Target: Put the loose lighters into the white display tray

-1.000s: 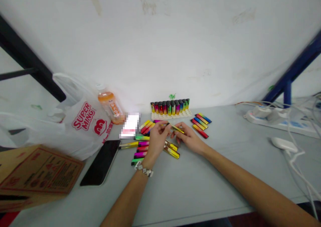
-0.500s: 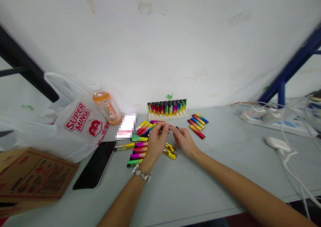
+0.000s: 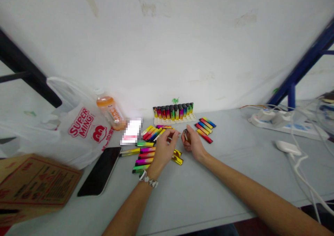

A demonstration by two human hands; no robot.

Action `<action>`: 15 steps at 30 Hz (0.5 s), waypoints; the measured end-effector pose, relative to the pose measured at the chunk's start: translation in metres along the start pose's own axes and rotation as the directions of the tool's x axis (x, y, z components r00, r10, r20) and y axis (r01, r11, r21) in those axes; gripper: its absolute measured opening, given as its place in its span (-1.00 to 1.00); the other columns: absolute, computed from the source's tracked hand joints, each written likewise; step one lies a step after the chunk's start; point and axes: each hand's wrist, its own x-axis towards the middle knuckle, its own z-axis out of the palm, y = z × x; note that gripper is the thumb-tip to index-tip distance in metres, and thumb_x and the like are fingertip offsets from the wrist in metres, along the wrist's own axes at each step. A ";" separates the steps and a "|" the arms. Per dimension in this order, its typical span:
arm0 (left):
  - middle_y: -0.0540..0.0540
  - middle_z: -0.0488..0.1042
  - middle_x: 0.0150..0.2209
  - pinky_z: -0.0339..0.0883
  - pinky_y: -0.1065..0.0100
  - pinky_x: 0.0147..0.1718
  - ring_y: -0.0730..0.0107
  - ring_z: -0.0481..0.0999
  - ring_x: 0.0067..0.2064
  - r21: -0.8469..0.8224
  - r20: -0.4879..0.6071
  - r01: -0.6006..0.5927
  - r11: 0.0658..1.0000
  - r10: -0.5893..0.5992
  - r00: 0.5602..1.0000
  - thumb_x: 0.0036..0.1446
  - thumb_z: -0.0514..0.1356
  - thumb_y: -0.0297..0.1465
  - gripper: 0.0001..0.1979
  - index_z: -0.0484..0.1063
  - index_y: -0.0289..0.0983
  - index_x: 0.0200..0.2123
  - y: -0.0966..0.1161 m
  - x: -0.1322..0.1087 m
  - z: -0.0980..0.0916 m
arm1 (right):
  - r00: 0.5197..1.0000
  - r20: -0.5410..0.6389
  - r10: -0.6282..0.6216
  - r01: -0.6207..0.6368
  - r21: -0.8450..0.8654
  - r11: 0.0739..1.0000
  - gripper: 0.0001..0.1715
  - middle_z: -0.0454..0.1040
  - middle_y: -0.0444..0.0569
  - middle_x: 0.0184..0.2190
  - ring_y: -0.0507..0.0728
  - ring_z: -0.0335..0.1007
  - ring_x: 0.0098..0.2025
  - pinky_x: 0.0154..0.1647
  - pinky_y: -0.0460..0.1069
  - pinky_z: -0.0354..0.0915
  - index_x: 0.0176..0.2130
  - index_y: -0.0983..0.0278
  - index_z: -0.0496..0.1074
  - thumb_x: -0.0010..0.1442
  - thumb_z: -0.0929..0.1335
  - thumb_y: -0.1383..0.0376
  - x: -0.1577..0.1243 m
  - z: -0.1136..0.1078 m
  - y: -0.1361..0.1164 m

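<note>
My right hand [image 3: 193, 143] is closed around a lighter [image 3: 186, 135], whose dark top shows between thumb and fingers while the rest is hidden. Just left of it, my left hand [image 3: 167, 145] has its thumb and fingertips drawn together; whatever they pinch is too small to make out. The hands are slightly apart. Under and beside my left hand lie several shiny, rainbow-coloured lighters [image 3: 146, 155] with black ends. Behind the hands, rows of similar lighters [image 3: 173, 112] stand upright in a white rack [image 3: 159, 122]. A few more lighters [image 3: 204, 130] lie right of the rack.
A black phone [image 3: 100, 171], a cardboard box [image 3: 39, 187], a white plastic bag [image 3: 78, 124] and an orange drink bottle [image 3: 111, 110] occupy the left side. At the right are a power strip [image 3: 287, 126] and a white charger [image 3: 288, 148] with cables. A wall rises behind the table.
My hands have moved slightly apart. My right hand has turned, so the lighter's dark top now shows upright in its grip. The lighters on the table and in the rack look unchanged.
</note>
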 end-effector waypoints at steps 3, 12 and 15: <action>-0.07 0.53 -0.34 0.32 0.36 -0.30 0.38 0.47 -0.34 0.011 0.015 0.002 1.000 -0.002 1.000 0.23 0.14 -0.26 -0.78 0.49 -0.29 -0.31 0.001 -0.001 0.000 | 0.998 -0.067 -0.007 0.008 0.017 1.000 -0.37 -0.03 -0.24 -0.79 -0.05 -0.14 -0.73 -0.69 -0.08 -0.17 -0.69 0.22 0.14 0.23 0.14 -0.07 0.001 0.001 -0.001; -0.06 0.53 -0.35 0.27 0.40 -0.38 0.41 0.45 -0.35 0.058 0.053 -0.013 0.998 0.010 0.999 0.23 0.14 -0.30 -0.79 0.48 -0.28 -0.35 0.005 -0.002 0.000 | 0.991 -0.100 -0.091 0.086 -0.055 0.995 -0.47 0.06 -0.20 -0.78 -0.03 -0.05 -0.73 -0.70 -0.08 -0.10 -0.69 0.21 0.16 0.21 0.13 0.06 -0.002 0.002 0.000; -0.05 0.53 -0.37 0.25 0.40 -0.39 0.41 0.44 -0.36 0.064 0.057 -0.023 0.998 0.019 0.998 0.23 0.13 -0.31 -0.79 0.48 -0.29 -0.36 0.005 -0.002 0.000 | 0.996 -0.091 -0.014 0.018 0.043 0.999 -0.44 -0.02 -0.23 -0.78 -0.04 -0.13 -0.74 -0.70 -0.09 -0.19 -0.67 0.21 0.15 0.21 0.14 -0.02 -0.001 0.001 0.000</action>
